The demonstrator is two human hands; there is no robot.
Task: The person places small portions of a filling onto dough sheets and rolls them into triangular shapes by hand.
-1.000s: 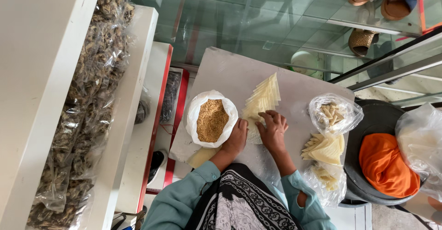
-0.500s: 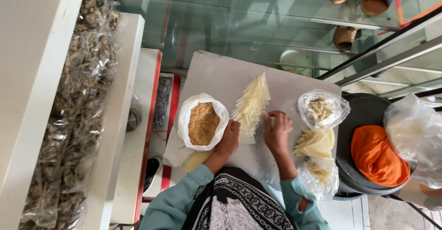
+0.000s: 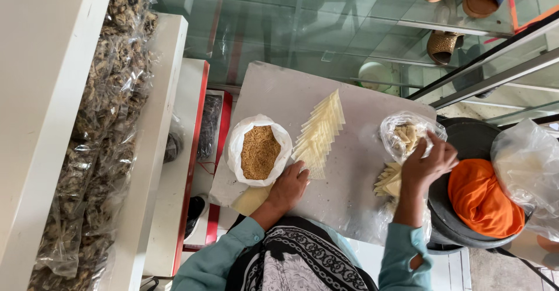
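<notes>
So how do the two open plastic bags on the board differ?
The white bag sits beside the left hand and holds brown granular filling; the clear bag by the right hand holds pale folded pieces. The white one is opaque with a rolled-down rim, the clear one crumpled. Both stand open.

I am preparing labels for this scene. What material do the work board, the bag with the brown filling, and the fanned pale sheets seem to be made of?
Work board: probably stone or laminate, grey and matte with faint marks.
Bag with brown filling: thin plastic film, whitish, with a crinkled rolled rim.
Fanned pale sheets: likely thin dough wrappers, cream and dull; uncertain.
</notes>
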